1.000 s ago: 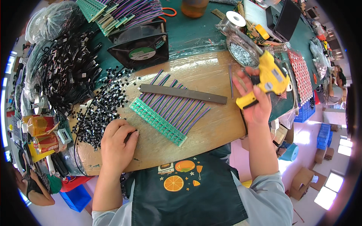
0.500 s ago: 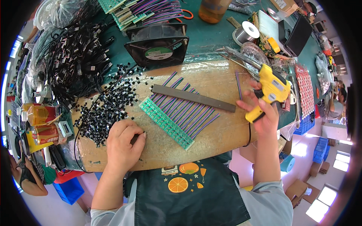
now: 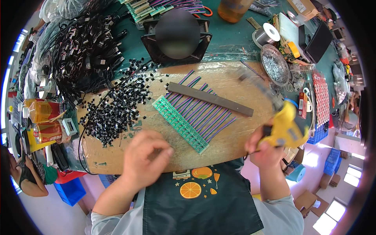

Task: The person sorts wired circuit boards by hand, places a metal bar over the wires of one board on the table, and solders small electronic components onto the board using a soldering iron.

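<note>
My green table (image 3: 231,41), bearing one brown board (image 3: 231,143); on that, my heap of small black parts (image 3: 113,113), one green circuit strip (image 3: 181,124) with wires (image 3: 221,129).

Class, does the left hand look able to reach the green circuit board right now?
Probably yes: the left hand is close to the green circuit board, with nothing visibly between them.

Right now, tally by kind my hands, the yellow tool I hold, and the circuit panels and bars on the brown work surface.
Left hand and right hand: 2
Yellow tool: 1
Green circuit panel: 1
Grey bar: 1
Total: 5
</note>
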Demonstrator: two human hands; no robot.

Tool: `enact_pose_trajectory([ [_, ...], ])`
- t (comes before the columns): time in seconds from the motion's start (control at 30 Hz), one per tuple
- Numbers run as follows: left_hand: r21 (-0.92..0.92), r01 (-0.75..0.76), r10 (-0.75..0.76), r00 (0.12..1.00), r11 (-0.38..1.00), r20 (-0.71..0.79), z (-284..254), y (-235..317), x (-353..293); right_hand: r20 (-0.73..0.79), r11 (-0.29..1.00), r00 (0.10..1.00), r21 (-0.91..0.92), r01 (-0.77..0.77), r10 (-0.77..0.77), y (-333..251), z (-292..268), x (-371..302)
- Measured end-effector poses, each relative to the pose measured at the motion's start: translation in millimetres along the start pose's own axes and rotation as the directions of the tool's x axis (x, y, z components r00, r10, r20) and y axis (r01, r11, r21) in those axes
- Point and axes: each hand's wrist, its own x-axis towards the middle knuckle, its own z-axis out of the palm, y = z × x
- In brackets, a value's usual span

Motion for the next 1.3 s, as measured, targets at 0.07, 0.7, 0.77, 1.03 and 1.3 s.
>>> enact_pose_trajectory([
  [0.07,-0.095,-0.053,0.057,0.998,0.994,0.037,11,13,-4,0.025,0.959,0.984,-0.233,-0.164,0.175,8,21,-20],
  [0.7,-0.321,-0.084,0.083,0.996,0.943,-0.018,43,22,-10,0.218,0.91,0.949,-0.395,-0.126,0.226,28,77,-1],
  [0.77,-0.31,-0.078,0.076,0.997,0.948,-0.018,43,24,-8,0.115,0.887,0.961,-0.425,-0.182,0.252,27,78,-3],
  [1.03,-0.166,-0.284,0.283,0.959,0.944,-0.03,40,15,3,0.16,0.935,0.939,-0.243,-0.26,0.303,24,78,5],
  [1.3,0.169,-0.32,0.339,0.936,0.932,-0.096,20,2,16,0.143,0.937,0.928,-0.111,-0.33,0.344,22,66,4],
])
